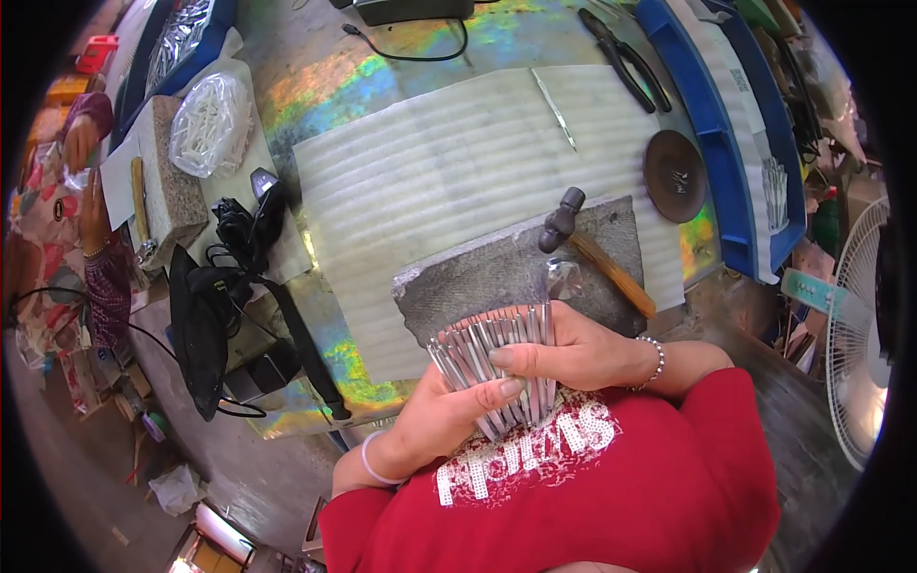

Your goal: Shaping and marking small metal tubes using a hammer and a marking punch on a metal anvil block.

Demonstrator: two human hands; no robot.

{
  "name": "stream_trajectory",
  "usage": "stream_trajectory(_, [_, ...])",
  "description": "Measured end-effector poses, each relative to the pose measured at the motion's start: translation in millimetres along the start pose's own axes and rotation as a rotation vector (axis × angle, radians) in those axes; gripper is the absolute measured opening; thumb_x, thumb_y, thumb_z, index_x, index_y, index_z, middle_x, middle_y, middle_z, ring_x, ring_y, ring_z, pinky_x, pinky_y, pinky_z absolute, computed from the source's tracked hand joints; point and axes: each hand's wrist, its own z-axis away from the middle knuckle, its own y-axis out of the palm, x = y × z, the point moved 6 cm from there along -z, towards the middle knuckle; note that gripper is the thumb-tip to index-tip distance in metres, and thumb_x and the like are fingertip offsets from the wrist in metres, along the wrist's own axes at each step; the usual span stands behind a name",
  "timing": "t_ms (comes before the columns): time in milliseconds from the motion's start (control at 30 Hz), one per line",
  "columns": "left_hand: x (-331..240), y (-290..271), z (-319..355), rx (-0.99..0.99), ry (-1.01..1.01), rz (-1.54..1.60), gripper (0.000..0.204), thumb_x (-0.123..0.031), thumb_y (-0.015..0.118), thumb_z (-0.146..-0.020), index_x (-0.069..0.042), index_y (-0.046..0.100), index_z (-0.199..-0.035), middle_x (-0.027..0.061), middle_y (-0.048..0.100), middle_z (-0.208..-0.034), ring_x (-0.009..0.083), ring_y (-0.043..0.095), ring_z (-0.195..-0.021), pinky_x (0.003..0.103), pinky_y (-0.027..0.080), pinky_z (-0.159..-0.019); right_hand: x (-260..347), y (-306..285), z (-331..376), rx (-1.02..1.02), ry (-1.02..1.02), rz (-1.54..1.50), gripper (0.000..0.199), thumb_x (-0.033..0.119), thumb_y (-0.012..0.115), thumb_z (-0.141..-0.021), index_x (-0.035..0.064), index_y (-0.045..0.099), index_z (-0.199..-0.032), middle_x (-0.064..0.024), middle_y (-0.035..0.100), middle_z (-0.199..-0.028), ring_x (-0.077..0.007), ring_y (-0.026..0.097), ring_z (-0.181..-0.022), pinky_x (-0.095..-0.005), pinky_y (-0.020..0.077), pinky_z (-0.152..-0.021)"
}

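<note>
A fanned bundle of slim silver metal rods (466, 355) is held in front of my chest. My left hand (428, 420) closes round its left side, thumb laid across the rods. From the right, my right hand (590, 355) grips the same bundle, its thumb also pressed over the front. Fingers behind the rods are mostly hidden. Just beyond the hands lies a grey stone slab (458, 277). A hammer (611, 274) with a dark head and wooden handle rests on the slab. Beside it is a small clear, shiny piece (564, 279) that I cannot make out.
White foam sheeting (411, 143) covers the table's middle. Pliers (626, 62), a thin pointed tool (554, 107), a brown round dish (674, 177) and a blue tray (712, 143) lie right. A black bag (202, 325) and plastic bag (212, 119) sit left. Another person's hand (81, 143) shows far left.
</note>
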Motion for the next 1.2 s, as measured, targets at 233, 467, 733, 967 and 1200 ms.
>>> stream_trajectory(233, [7,2,2,0.030,-0.029,0.047,0.034,-0.005,0.060,-0.087,-0.001,0.050,-0.120,0.0076,0.060,-0.107,0.0169,0.059,-0.098,0.032,0.048,-0.085,-1,2,5,0.006,-0.013,-0.028,0.028,0.016,0.051,-0.094,-0.0004,0.055,-0.116,-0.0027,0.062,-0.100,-0.0072,0.054,-0.091,-0.0257,0.0466,-0.080])
stream_trajectory(467, [12,6,6,0.045,0.031,0.031,0.035,-0.005,0.059,-0.088,0.000,0.050,-0.121,0.0077,0.060,-0.106,0.0168,0.059,-0.097,0.032,0.049,-0.084,0,3,11,-0.012,-0.012,-0.020,0.026,0.013,0.055,-0.091,-0.0010,0.057,-0.113,-0.0011,0.063,-0.098,-0.0060,0.054,-0.090,-0.0241,0.0461,-0.078])
stream_trajectory(733, [15,3,12,0.079,0.082,-0.011,0.038,-0.006,0.058,-0.089,-0.001,0.047,-0.125,0.0060,0.060,-0.108,0.0148,0.058,-0.098,0.030,0.047,-0.085,6,10,15,-0.057,0.028,-0.004,0.027,0.010,0.058,-0.089,-0.0010,0.058,-0.114,-0.0001,0.063,-0.096,-0.0043,0.054,-0.087,-0.0231,0.0461,-0.077])
stream_trajectory(967, [15,-1,16,0.076,0.037,0.076,0.043,-0.005,0.057,-0.088,-0.001,0.043,-0.129,0.0076,0.058,-0.110,0.0156,0.057,-0.100,0.031,0.047,-0.086,0,13,11,-0.073,0.047,-0.013,0.028,0.010,0.056,-0.090,-0.0012,0.057,-0.115,-0.0005,0.063,-0.096,-0.0047,0.054,-0.088,-0.0231,0.0466,-0.076])
stream_trajectory(1200, [14,-5,17,0.102,0.023,0.174,0.043,-0.003,0.057,-0.088,-0.001,0.043,-0.128,0.0080,0.057,-0.111,0.0168,0.058,-0.100,0.032,0.048,-0.085,-5,14,7,-0.111,0.058,-0.012,0.029,0.010,0.054,-0.091,-0.0016,0.056,-0.117,-0.0032,0.064,-0.099,-0.0065,0.056,-0.090,-0.0241,0.0479,-0.078])
